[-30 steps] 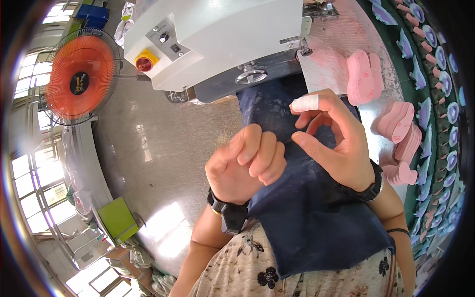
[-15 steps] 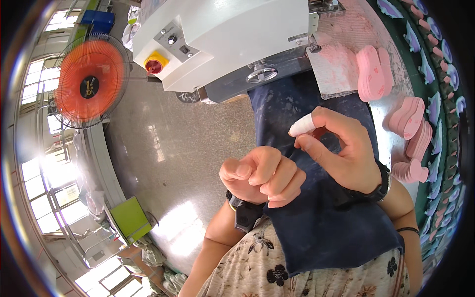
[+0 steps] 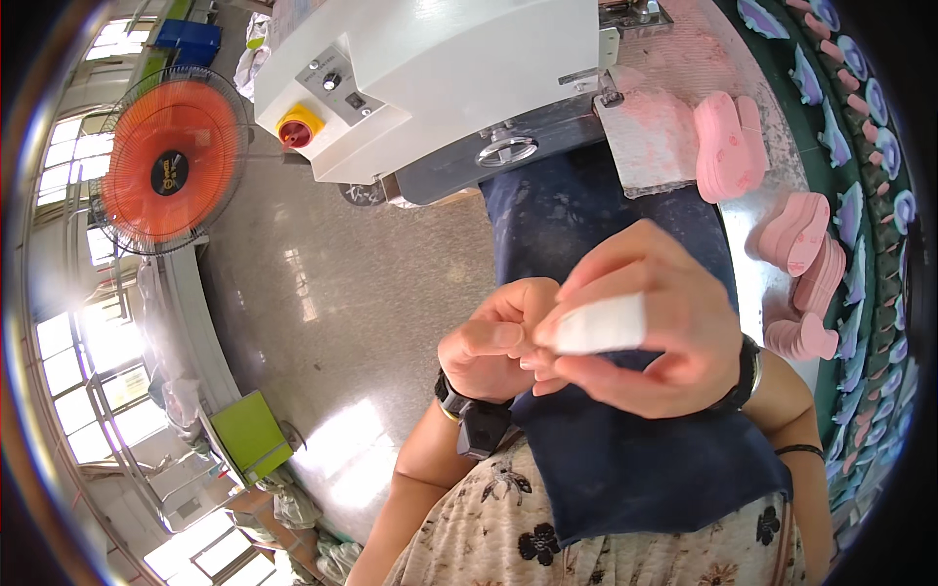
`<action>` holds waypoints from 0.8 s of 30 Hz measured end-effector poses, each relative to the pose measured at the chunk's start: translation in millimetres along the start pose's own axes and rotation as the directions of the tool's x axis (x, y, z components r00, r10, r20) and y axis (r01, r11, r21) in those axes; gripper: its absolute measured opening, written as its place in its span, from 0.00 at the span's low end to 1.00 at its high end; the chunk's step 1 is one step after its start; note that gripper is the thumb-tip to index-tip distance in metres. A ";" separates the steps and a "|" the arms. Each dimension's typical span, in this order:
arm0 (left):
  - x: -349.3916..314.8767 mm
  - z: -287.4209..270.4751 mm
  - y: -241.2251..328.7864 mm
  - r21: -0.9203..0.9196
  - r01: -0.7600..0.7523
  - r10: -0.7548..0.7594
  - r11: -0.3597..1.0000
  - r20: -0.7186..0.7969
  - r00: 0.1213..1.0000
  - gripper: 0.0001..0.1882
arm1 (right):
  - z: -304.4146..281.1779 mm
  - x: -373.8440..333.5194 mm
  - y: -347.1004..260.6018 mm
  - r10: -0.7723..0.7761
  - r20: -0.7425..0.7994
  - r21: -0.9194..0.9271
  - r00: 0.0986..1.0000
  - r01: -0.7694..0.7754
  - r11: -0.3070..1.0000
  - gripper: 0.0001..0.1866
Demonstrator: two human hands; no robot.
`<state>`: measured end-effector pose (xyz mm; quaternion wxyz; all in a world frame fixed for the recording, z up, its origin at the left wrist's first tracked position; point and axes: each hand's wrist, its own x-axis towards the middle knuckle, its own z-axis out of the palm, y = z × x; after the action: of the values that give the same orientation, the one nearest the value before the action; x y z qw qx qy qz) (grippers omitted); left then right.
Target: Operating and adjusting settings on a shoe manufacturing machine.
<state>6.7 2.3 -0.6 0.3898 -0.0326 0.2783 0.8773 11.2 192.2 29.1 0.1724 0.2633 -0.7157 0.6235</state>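
My left hand (image 3: 493, 344) is closed, its fingers curled in and the thumb lying against them. From the right, my right hand (image 3: 674, 327) meets its fingertips, with the fingers bent and drawn together. A white wrap (image 3: 603, 324) covers one finger of the right hand. Whatever lies between the touching fingertips, if anything, is too small or hidden to make out. Both hands are above a dark blue cloth (image 3: 655, 454) that covers my lap and reaches up under the machine.
A white machine (image 3: 459, 78) with a red and yellow switch (image 3: 297, 129) stands ahead. Pink insole-shaped pieces lie in stacks (image 3: 728, 151) on the table at right, beside a green conveyor (image 3: 816, 137) carrying purple-blue pieces. An orange fan (image 3: 176, 127) stands at left.
My right hand has moved left and down, and its fingertips now meet those of my left hand. The left hand has turned slightly, with its fingers still curled.
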 end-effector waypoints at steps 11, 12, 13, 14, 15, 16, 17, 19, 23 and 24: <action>-0.8 -5.2 -2.7 0.002 -0.020 0.020 1.000 0.043 0.999 0.23 | 21.5 1.0 3.8 -0.040 -0.029 -0.029 0.999 0.039 0.999 0.20; 0.3 1.5 -0.8 0.076 -0.083 0.081 0.994 0.019 0.996 0.21 | 22.6 1.6 3.2 -0.042 -0.027 -0.028 0.999 0.041 0.999 0.20; 1.4 6.1 0.7 0.151 -0.142 0.144 0.978 0.000 0.990 0.19 | 23.9 2.0 2.3 -0.037 -0.032 -0.028 0.999 0.036 0.999 0.20; 2.2 7.8 1.7 0.226 -0.198 0.207 0.954 -0.014 0.978 0.17 | 24.6 2.6 1.8 -0.031 -0.036 -0.029 0.999 0.030 0.999 0.19; 2.9 5.1 3.6 0.224 -0.198 0.206 0.954 -0.012 0.978 0.17 | 24.1 2.8 1.9 -0.031 -0.035 -0.032 0.999 0.030 0.999 0.19; 3.0 0.1 7.3 0.261 -0.181 0.187 0.948 0.002 0.982 0.11 | 23.4 3.2 2.1 -0.053 -0.040 -0.050 0.998 0.051 0.997 0.20; 4.4 -2.8 9.4 0.297 -0.164 0.167 0.941 0.015 0.986 0.07 | 22.5 3.6 2.5 -0.074 -0.044 -0.069 0.996 0.071 0.995 0.20; 8.5 0.3 11.6 0.317 -0.204 0.204 0.926 0.032 0.978 0.07 | 22.1 2.4 6.6 -0.118 -0.045 -0.127 0.992 0.112 0.986 0.20; 19.1 6.8 18.3 0.503 -0.364 0.407 0.784 0.027 0.913 0.08 | 22.6 -1.9 11.9 -0.143 -0.080 -0.173 0.986 0.128 0.977 0.19; 18.4 9.2 20.2 0.505 -0.365 0.410 0.782 0.024 0.912 0.08 | 21.5 -0.4 9.1 -0.144 -0.079 -0.168 0.986 0.129 0.977 0.19</action>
<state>-18.7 8.3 11.5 0.1837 0.0888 0.5129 0.8339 7.8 172.0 18.1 0.2681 0.2683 -0.7358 0.5611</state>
